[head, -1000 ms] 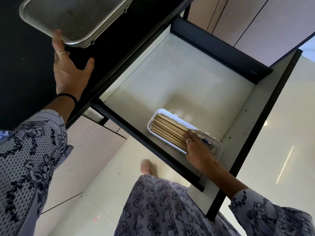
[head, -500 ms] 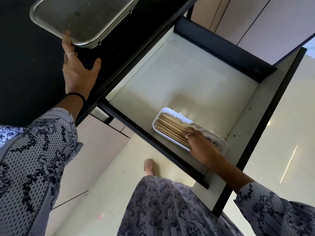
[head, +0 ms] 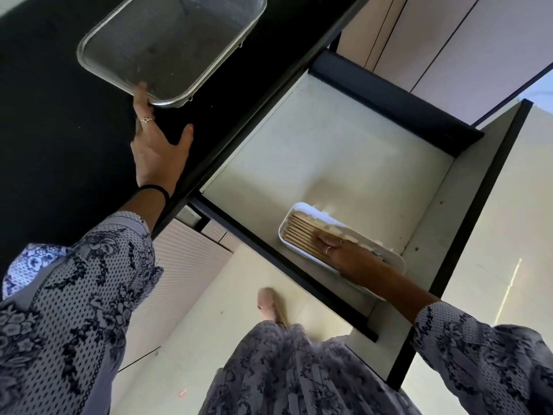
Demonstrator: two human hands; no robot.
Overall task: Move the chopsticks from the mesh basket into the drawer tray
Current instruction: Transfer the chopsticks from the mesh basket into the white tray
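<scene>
Chopsticks (head: 302, 235) lie lengthwise in the drawer tray (head: 386, 250), beneath the right hand (head: 350, 259), fingers flat upon them. Left hand (head: 155, 145), open, touches the mesh basket (head: 98, 65), well apart from the tray.

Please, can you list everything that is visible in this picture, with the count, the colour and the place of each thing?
mesh basket: one, silver metal, on the black counter, top left; nothing visible inside it
counter: one, black, left side
drawer: one, pulled open, pale inside with dark walls, centre
tray: one, white, in the drawer at its near side
chopsticks: a bundle, count not clear, light wood, lying side by side in the tray
cabinet fronts: pale pink, top right
floor: cream tiles, below the drawer
foot: one, on the floor
left hand: fingers straight, fingertip at the basket rim, ring and black wristband
right hand: resting flat on the chopsticks, rings on its fingers
</scene>
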